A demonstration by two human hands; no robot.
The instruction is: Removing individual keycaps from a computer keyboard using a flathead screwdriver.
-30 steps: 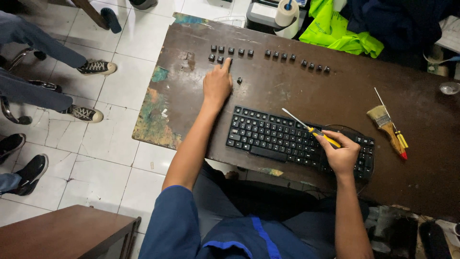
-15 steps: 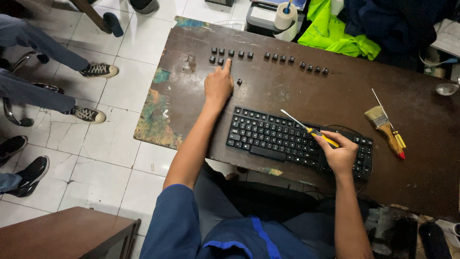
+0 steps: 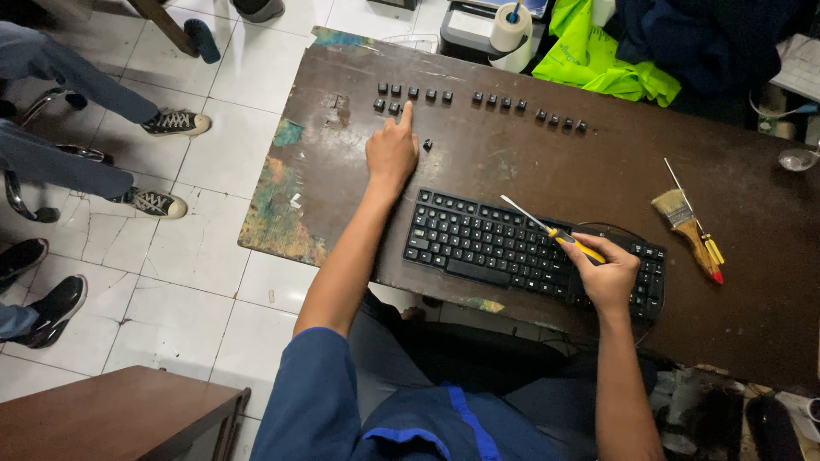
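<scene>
Left hand (image 3: 391, 152) released, index finger on loose black keycaps (image 3: 394, 107); right hand (image 3: 605, 271) grasping yellow screwdriver (image 3: 553, 230) over black keyboard (image 3: 478, 243) on counter (image 3: 512, 162).

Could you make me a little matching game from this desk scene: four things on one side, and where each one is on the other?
Things:
1. screwdriver
2. paintbrush
3. loose keycaps
4. keyboard

Places:
A. in rows along the table's far edge
B. lying on the table to the right of the keyboard
C. in the right hand
D. at the table's near edge, in front of the person

Pairs: 1-C, 2-B, 3-A, 4-D
</scene>
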